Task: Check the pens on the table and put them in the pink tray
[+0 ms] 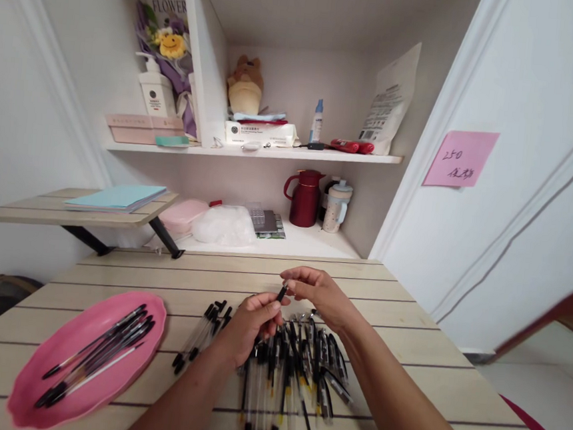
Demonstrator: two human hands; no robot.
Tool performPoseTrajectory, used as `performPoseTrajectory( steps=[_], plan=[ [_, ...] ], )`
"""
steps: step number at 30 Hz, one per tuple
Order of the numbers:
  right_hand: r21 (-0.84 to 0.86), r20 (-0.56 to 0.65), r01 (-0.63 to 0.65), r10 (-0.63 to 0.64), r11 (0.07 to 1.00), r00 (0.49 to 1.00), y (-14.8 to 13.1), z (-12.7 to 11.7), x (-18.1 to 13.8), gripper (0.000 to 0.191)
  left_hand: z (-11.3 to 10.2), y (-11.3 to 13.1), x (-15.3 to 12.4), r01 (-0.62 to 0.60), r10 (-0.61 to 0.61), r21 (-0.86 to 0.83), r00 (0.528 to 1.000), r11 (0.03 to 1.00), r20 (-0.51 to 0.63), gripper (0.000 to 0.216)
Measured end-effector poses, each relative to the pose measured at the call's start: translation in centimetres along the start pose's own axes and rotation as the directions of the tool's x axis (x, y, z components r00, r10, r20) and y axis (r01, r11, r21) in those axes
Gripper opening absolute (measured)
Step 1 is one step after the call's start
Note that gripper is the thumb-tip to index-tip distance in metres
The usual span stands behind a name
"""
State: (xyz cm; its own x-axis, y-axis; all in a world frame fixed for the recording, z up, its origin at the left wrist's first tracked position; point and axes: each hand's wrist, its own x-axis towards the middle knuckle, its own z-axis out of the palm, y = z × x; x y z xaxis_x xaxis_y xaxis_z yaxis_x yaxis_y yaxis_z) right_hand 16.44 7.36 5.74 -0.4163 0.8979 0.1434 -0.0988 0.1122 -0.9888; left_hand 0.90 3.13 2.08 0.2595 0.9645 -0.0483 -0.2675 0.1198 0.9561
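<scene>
We read "250" in handwriting on the pink note on the right wall panel; second handwritten line below it, can't make it out. "FLOWER" in capitals behind the bouquet, upper left, running up to the divider. Round dark logos plus tiny print on pump bottle and white pack. Print on white pouch: too small for us.

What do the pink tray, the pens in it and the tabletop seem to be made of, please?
The tray seems plastic with a slight sheen: evenly coloured, with a wavy moulded rim. The pens look like smooth plastic, some with see-through barrels. The tabletop could be wood or wood-effect board, fairly matte; its pale, dark-lined strips leave that open.
</scene>
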Motion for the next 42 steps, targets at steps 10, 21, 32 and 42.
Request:
performPoseTrajectory(
  steps=[10, 21, 32, 42],
  plan=[
    [0.064, 0.006, 0.003, -0.003, 0.998, 1.0, 0.2, 0.56, 0.0, 0.029, 0.01, 0.12, -0.01, 0.001, -0.001, -0.004, 1.0, 1.0, -0.009, 0.027],
    [0.112, -0.024, 0.018, -0.016, 0.994, 1.0, 0.53, 0.71, 0.15, 0.022, -0.06, -0.07, 0.1, 0.003, -0.003, 0.008, 1.0, 1.0, -0.005, 0.026],
    [0.134, 0.012, -0.008, 0.006, 0.991, 1.0, 0.77, 0.62, 0.21, 0.026, -0.11, -0.24, 0.18, -0.013, 0.013, 0.018, 1.0, 1.0, 0.009, 0.024],
    [0.174, -0.011, 0.016, -0.014, 0.985, 1.0, 0.87, 0.75, 0.27, 0.022, -0.18, -0.23, 0.2, -0.001, 0.001, 0.005, 1.0, 1.0, 0.007, 0.023]
  ],
)
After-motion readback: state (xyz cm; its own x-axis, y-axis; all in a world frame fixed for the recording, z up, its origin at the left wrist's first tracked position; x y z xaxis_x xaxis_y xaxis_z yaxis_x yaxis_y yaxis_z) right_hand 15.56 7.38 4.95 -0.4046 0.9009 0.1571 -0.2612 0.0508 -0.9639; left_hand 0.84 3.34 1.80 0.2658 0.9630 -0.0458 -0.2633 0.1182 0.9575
